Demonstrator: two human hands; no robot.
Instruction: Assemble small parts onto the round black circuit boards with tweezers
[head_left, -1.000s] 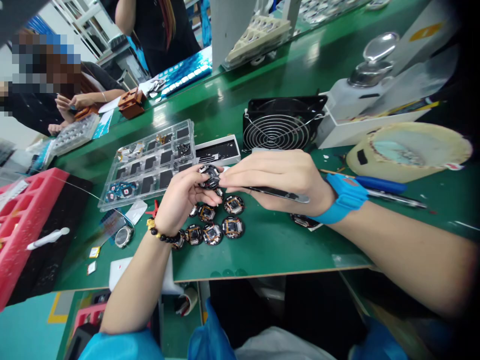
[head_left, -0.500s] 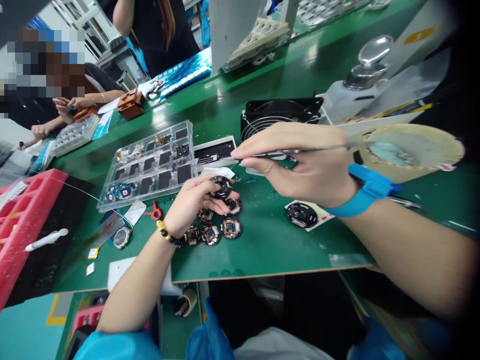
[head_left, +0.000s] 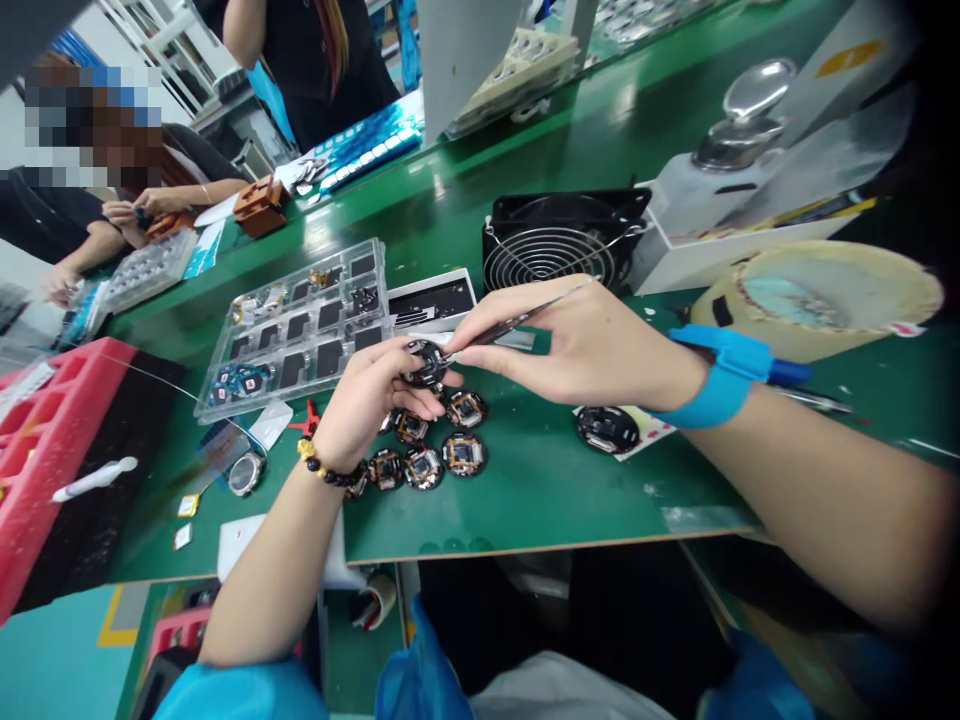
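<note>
Between the thumb and fingers of my left hand (head_left: 371,395) is a round black electronic module (head_left: 424,363), tilted up off the bench. My right hand (head_left: 577,340) pinches a pair of dark tweezers (head_left: 517,322), whose tips meet the module's right edge. Whether the tips grip a part of it I cannot tell. Just below my left hand, several similar round modules (head_left: 464,454) with orange and silver parts lie grouped on the green bench. Another black round module (head_left: 607,429) rests on a patterned card below my right wrist.
A clear compartment tray (head_left: 296,335) lies behind my left hand. A black fan (head_left: 562,240) stands beyond my right hand, beside a white box with a metal-topped bottle (head_left: 731,150) and a yellowish round tub (head_left: 825,300). Red foam (head_left: 67,400) sits at left. Two other people are across the bench.
My right hand has come left and slightly down, bringing the tweezers to the module. My left hand has moved slightly left and up with the module.
</note>
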